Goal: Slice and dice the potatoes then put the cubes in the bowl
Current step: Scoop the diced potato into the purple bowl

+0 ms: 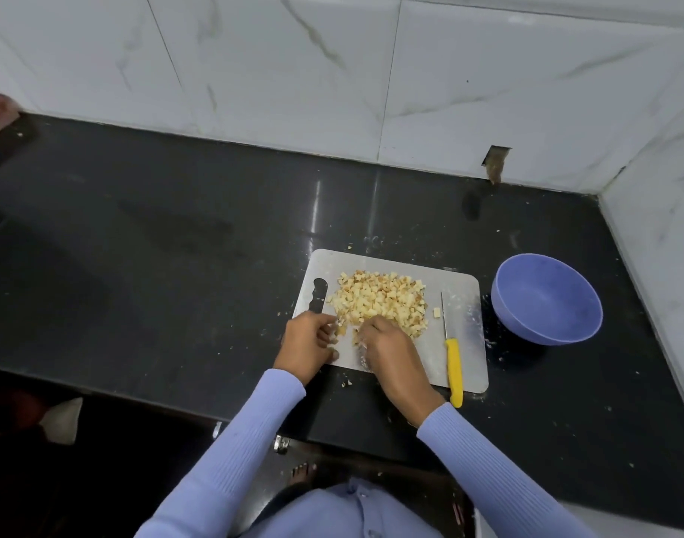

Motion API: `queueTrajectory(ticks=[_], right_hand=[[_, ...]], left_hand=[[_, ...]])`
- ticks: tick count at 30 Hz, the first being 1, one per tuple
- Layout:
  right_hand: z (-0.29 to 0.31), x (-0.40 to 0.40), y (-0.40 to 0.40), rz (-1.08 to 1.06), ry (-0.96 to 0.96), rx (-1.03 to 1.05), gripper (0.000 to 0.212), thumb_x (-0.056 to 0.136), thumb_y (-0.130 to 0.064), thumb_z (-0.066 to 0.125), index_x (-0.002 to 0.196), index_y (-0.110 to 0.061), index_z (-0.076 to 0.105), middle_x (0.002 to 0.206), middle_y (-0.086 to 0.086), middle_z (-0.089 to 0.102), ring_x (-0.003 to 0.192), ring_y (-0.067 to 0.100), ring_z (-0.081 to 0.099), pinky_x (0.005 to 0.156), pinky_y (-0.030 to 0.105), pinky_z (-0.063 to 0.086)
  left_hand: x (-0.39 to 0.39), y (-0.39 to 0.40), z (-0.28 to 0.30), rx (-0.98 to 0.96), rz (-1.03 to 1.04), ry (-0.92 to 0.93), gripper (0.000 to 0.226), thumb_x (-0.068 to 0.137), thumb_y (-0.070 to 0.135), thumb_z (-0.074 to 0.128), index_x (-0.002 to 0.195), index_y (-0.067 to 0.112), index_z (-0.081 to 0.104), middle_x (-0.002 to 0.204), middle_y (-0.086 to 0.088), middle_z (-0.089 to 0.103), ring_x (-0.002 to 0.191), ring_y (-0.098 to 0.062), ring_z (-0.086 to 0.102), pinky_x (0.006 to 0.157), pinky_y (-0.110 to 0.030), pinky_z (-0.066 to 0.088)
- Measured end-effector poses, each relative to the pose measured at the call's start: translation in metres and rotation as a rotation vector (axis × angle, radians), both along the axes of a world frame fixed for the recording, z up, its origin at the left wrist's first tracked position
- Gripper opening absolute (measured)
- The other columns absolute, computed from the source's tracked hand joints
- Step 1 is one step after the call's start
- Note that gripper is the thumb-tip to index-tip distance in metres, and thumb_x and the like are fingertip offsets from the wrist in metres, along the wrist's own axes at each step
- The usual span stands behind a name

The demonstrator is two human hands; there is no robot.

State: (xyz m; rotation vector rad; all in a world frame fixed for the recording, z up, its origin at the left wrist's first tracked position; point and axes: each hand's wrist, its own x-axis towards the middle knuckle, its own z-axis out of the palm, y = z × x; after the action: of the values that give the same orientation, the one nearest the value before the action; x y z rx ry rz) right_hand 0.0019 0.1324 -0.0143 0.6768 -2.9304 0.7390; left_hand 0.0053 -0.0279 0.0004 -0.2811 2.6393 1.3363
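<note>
A heap of pale yellow potato cubes (379,300) lies on a steel cutting board (464,304) on the black counter. My left hand (307,343) rests at the board's near left corner, fingers curled against a few cubes at the heap's edge. My right hand (391,351) is cupped over the near side of the heap, fingertips among the cubes. A knife with a yellow handle (454,366) lies on the board to the right, blade pointing away from me. A blue bowl (546,300) stands to the right of the board with nothing visible inside.
The black counter (177,266) stretches far to the left. White marble walls close in behind and on the right, just past the bowl. Potato crumbs are scattered around the board. The counter's front edge runs just below my wrists.
</note>
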Motion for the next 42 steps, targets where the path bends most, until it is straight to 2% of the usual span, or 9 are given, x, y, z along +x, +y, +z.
queueTrajectory(ticks=[5, 8, 10, 13, 18, 23, 27, 34, 42], right_hand=[[0.021, -0.017, 0.016, -0.209, -0.066, -0.318, 0.013, 0.079, 0.003, 0.070, 0.087, -0.007, 0.073, 0.089, 0.002, 0.066, 0.080, 0.014, 0.061, 0.070, 0.010, 0.043], [0.027, -0.029, 0.017, -0.298, -0.113, -0.406, 0.010, 0.078, 0.000, 0.074, 0.083, -0.010, 0.073, 0.085, 0.001, 0.066, 0.078, 0.015, 0.063, 0.070, 0.027, 0.054], [0.029, -0.033, 0.016, -0.330, -0.117, -0.425, 0.018, 0.080, 0.007, 0.068, 0.083, -0.010, 0.074, 0.088, 0.001, 0.068, 0.081, 0.014, 0.065, 0.073, 0.028, 0.056], [0.033, -0.037, 0.015, -0.350, -0.084, -0.428, 0.030, 0.081, 0.015, 0.058, 0.086, -0.009, 0.075, 0.092, 0.003, 0.072, 0.087, 0.013, 0.066, 0.080, 0.022, 0.053], [0.032, -0.044, 0.020, -0.408, -0.130, -0.455, 0.014, 0.081, 0.002, 0.070, 0.084, -0.011, 0.074, 0.090, 0.001, 0.070, 0.081, 0.012, 0.065, 0.079, 0.027, 0.056], [0.037, -0.046, 0.029, -0.415, -0.141, -0.346, 0.037, 0.088, 0.012, 0.047, 0.106, -0.008, 0.072, 0.110, 0.004, 0.070, 0.099, 0.014, 0.065, 0.079, 0.002, 0.042], [0.040, -0.030, 0.050, -0.610, -0.028, -0.464, 0.018, 0.084, 0.006, 0.063, 0.089, -0.009, 0.072, 0.089, 0.002, 0.072, 0.083, 0.012, 0.068, 0.077, 0.019, 0.053], [0.008, 0.005, 0.076, -0.608, -0.037, -0.081, 0.012, 0.083, 0.000, 0.063, 0.081, -0.009, 0.069, 0.087, 0.001, 0.065, 0.076, 0.017, 0.058, 0.065, 0.025, 0.046], [0.011, -0.004, 0.086, -0.676, -0.043, -0.014, 0.014, 0.086, 0.003, 0.054, 0.085, -0.003, 0.067, 0.093, 0.008, 0.063, 0.079, 0.021, 0.057, 0.063, 0.024, 0.040]], left_hand=[[-0.010, 0.011, -0.001, -0.054, -0.019, 0.126, 0.029, 0.070, -0.003, 0.079, 0.097, 0.003, 0.073, 0.090, -0.009, 0.067, 0.077, -0.021, 0.065, 0.079, -0.027, 0.054], [-0.012, 0.015, -0.003, -0.035, 0.003, 0.205, 0.017, 0.073, 0.001, 0.079, 0.089, 0.006, 0.076, 0.089, -0.006, 0.069, 0.076, -0.015, 0.064, 0.075, -0.010, 0.047], [-0.014, 0.017, -0.004, 0.020, 0.020, 0.200, 0.013, 0.076, 0.003, 0.077, 0.088, 0.008, 0.076, 0.089, -0.003, 0.070, 0.077, -0.011, 0.063, 0.073, -0.004, 0.045], [-0.019, 0.016, -0.002, 0.151, 0.038, 0.128, 0.015, 0.080, 0.003, 0.073, 0.093, 0.009, 0.075, 0.091, 0.001, 0.071, 0.083, -0.010, 0.066, 0.078, -0.010, 0.049], [-0.026, 0.015, 0.003, 0.197, -0.001, 0.116, 0.021, 0.077, -0.002, 0.074, 0.093, 0.012, 0.075, 0.087, 0.002, 0.071, 0.080, -0.010, 0.067, 0.077, -0.016, 0.053], [-0.035, 0.024, 0.009, 0.082, -0.126, 0.284, 0.021, 0.081, 0.003, 0.071, 0.097, 0.017, 0.075, 0.096, 0.007, 0.070, 0.085, -0.005, 0.062, 0.080, -0.016, 0.050], [-0.038, 0.031, 0.009, -0.043, -0.186, 0.393, 0.016, 0.083, 0.011, 0.070, 0.096, 0.019, 0.075, 0.098, 0.006, 0.071, 0.095, -0.012, 0.060, 0.083, -0.028, 0.049], [-0.041, 0.032, 0.005, -0.062, -0.170, 0.428, 0.014, 0.083, 0.016, 0.071, 0.096, 0.021, 0.076, 0.102, 0.007, 0.070, 0.101, -0.013, 0.056, 0.088, -0.029, 0.044], [-0.043, 0.034, 0.008, 0.010, -0.140, 0.404, 0.016, 0.082, 0.012, 0.072, 0.095, 0.020, 0.075, 0.100, 0.008, 0.069, 0.100, -0.010, 0.057, 0.093, -0.027, 0.043]])
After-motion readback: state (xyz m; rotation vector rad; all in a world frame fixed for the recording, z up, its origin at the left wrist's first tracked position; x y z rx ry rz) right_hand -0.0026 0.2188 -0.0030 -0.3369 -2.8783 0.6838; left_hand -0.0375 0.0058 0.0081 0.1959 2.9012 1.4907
